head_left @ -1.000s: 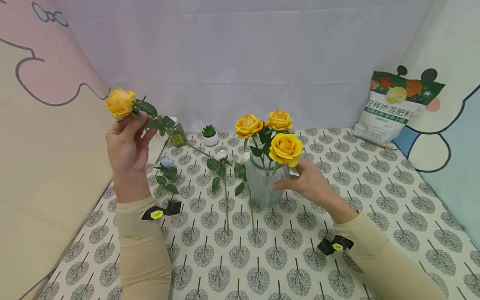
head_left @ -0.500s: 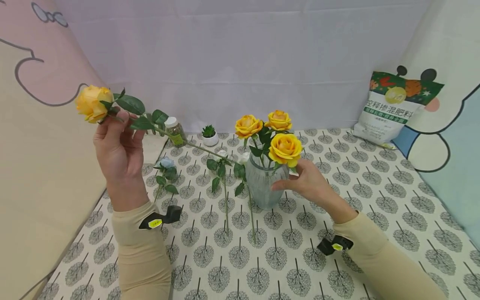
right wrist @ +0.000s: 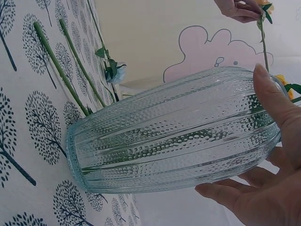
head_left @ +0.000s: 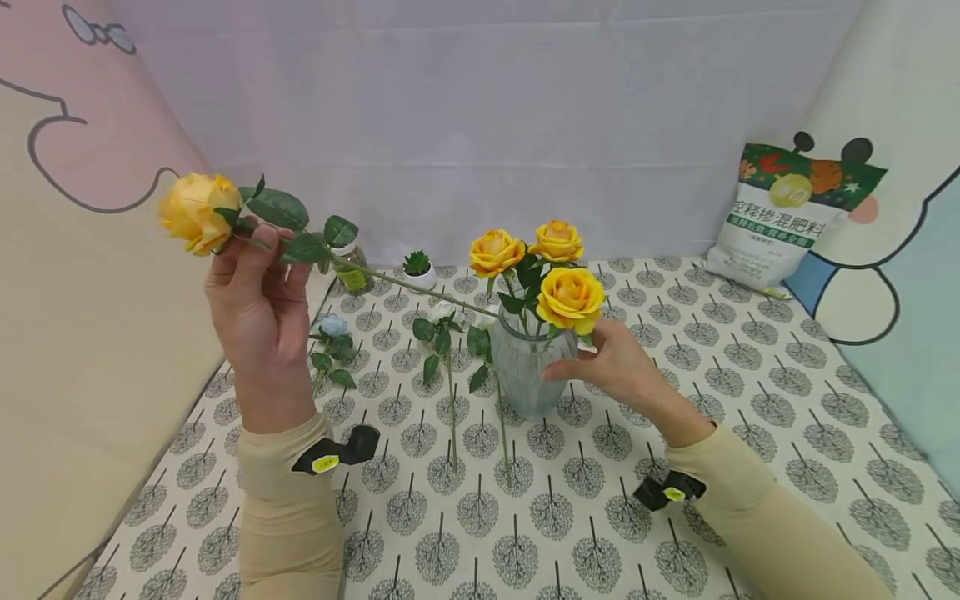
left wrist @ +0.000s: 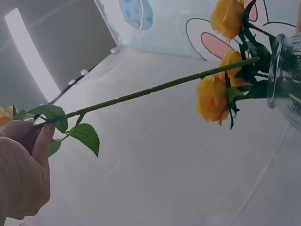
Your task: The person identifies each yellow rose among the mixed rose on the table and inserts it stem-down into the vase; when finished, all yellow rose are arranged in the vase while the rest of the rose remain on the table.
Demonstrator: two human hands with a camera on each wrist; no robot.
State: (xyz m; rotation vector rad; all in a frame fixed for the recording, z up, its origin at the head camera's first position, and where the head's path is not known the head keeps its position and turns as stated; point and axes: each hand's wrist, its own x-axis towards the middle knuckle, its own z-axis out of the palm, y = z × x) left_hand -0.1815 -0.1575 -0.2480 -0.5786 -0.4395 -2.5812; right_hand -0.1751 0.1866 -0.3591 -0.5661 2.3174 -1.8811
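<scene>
My left hand (head_left: 258, 312) pinches a yellow rose (head_left: 198, 212) by the stem just under its bloom. The bloom points left, and the leafy stem slants down to the right toward the vase. In the left wrist view the cut end of the stem (left wrist: 150, 90) overlaps the yellow blooms near the vase mouth. A ribbed, pale blue glass vase (head_left: 528, 379) stands on the cloth with three yellow roses (head_left: 572, 298) in it. My right hand (head_left: 622, 367) holds the vase at its upper right side, thumb in front; the right wrist view shows thumb and fingers around the glass.
Two white roses (head_left: 442, 312) with long stems lie left of the vase. Farther left lies a light blue rose (head_left: 332, 326). Behind are a lidded jar (head_left: 352, 272), a small potted succulent (head_left: 420, 271) and, at back right, a fertiliser bag (head_left: 776, 221). A tree-print cloth (head_left: 480, 542) covers the table.
My left hand moved left with the yellow rose, then slightly back right. The stem has swung into fuller view, its end now nearer the vase. My right hand and the vase stayed put.
</scene>
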